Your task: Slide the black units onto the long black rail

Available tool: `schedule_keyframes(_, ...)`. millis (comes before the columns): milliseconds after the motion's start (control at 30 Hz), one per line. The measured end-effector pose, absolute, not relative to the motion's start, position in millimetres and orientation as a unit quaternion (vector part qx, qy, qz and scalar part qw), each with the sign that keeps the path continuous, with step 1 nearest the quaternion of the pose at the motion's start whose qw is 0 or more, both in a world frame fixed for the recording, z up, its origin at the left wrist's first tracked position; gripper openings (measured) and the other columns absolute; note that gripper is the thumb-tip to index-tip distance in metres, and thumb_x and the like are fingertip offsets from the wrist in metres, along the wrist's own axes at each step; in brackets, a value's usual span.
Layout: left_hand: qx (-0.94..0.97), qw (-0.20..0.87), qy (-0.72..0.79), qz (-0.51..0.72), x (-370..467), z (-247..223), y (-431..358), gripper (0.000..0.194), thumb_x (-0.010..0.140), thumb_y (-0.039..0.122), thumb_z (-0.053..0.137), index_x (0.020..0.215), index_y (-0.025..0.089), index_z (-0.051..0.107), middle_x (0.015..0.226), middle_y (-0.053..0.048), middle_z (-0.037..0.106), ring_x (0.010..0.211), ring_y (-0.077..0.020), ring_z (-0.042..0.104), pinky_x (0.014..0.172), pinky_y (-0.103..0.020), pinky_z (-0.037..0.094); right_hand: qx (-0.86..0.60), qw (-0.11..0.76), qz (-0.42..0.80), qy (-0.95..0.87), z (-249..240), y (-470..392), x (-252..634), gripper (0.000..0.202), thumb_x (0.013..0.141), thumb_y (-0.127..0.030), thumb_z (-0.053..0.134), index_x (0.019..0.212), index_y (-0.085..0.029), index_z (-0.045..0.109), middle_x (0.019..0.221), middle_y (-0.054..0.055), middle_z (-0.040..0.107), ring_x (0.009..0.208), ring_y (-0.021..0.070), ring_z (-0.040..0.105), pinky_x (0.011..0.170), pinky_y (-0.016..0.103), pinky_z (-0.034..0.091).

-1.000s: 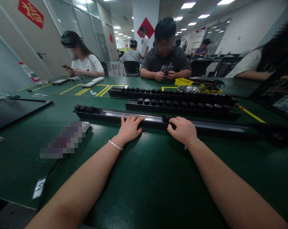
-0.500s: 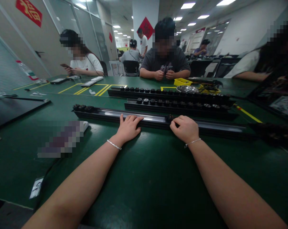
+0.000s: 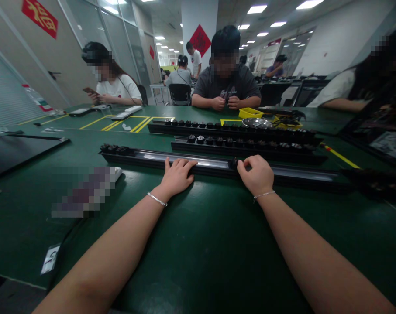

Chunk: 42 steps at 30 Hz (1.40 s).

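Observation:
A long black rail [image 3: 145,158] with a shiny channel lies across the green table. My left hand [image 3: 178,174] rests on its near edge, fingers spread. At the small black part [image 3: 233,163] in the channel is my right hand [image 3: 257,173], its thumb and forefinger curled together against the part's right side. Several dark parts [image 3: 114,148] sit at the rail's left end. Behind it lie two more black rails, a shorter one [image 3: 250,149] and a longer one [image 3: 191,127], both carrying rows of small dark parts.
A yellow tray [image 3: 251,113] and a metal dish [image 3: 257,123] stand beyond the rails. A blurred-out phone-like object [image 3: 86,192] lies at left. A person [image 3: 227,83] sits opposite, others at left and right. A dark panel [image 3: 21,152] lies far left.
My right hand has shifted slightly, its fingers lifting and curling more, so more of the small black part shows. My left hand has stayed in place.

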<state>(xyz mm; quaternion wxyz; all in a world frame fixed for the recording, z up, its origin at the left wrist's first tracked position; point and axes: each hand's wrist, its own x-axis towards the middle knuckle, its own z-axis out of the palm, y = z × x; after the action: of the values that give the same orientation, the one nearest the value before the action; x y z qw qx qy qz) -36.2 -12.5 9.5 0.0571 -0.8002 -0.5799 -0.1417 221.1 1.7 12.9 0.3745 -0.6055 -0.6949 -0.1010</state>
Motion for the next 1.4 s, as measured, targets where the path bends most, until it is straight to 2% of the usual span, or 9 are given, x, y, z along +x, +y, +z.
schedule_keyframes(67, -0.800, 0.059, -0.580, -0.144, -36, 9, -12, 0.048, 0.083, 0.032, 0.048, 0.131, 0.032, 0.043, 0.125, -0.006, 0.054, 0.121, -0.0277, 0.043, 0.108, -0.063, 0.008, -0.608, 0.395, -0.092, -0.683, 13, 3, 215, 0.032, 0.081, -0.042, 0.050, 0.097, -0.017, 0.063, 0.096, 0.011, 0.062, 0.088, 0.0234, 0.055, 0.075, 0.035, 0.042)
schedule_keyframes(167, -0.799, 0.061, -0.579, -0.150, -35, 9, -12, 0.047, 0.083, 0.032, 0.049, 0.130, 0.031, 0.044, 0.123, -0.006, 0.055, 0.120, -0.0276, 0.043, 0.108, -0.063, 0.008, -0.591, 0.351, -0.081, -0.721, 14, 5, 205, 0.044, 0.083, -0.042, 0.049, 0.120, -0.018, 0.056, 0.114, 0.011, 0.062, 0.101, 0.0251, 0.055, 0.084, 0.039, 0.041)
schedule_keyframes(333, -0.799, 0.065, -0.579, -0.150, -35, 9, -12, 0.047, 0.083, 0.032, 0.049, 0.130, 0.031, 0.044, 0.123, -0.006, 0.055, 0.120, -0.0282, 0.044, 0.108, -0.063, 0.009, -0.612, 0.272, -0.079, -0.739, 18, 4, 200, 0.036, 0.087, -0.032, 0.042, 0.113, -0.019, 0.063, 0.106, 0.009, 0.068, 0.097, 0.0235, 0.059, 0.085, 0.039, 0.040)
schedule_keyframes(600, -0.797, 0.061, -0.583, -0.145, -35, 9, -12, 0.048, 0.083, 0.032, 0.049, 0.130, 0.032, 0.044, 0.124, -0.006, 0.055, 0.121, -0.0276, 0.043, 0.109, -0.062, 0.008, -0.612, 0.292, -0.081, -0.731, 18, 2, 201, 0.038, 0.085, -0.029, 0.041, 0.116, -0.020, 0.062, 0.105, 0.009, 0.069, 0.094, 0.0236, 0.060, 0.084, 0.039, 0.041)
schedule_keyframes(1033, -0.800, 0.066, -0.578, -0.149, -37, 8, -12, 0.047, 0.083, 0.032, 0.049, 0.130, 0.031, 0.044, 0.124, -0.006, 0.054, 0.120, -0.0274, 0.044, 0.109, -0.063, 0.009, -0.645, 0.299, -0.085, -0.698, 17, 2, 205, 0.034, 0.083, -0.028, 0.042, 0.106, -0.018, 0.065, 0.098, 0.009, 0.069, 0.091, 0.0245, 0.059, 0.080, 0.037, 0.040)
schedule_keyframes(1400, -0.801, 0.069, -0.576, -0.149, -37, 7, -11, 0.047, 0.083, 0.032, 0.049, 0.130, 0.031, 0.044, 0.124, -0.006, 0.054, 0.120, -0.0274, 0.043, 0.108, -0.063, 0.009, -0.657, 0.305, -0.088, -0.684, 14, 5, 207, 0.034, 0.084, -0.030, 0.041, 0.106, -0.020, 0.065, 0.098, 0.009, 0.068, 0.091, 0.0236, 0.058, 0.080, 0.036, 0.037)
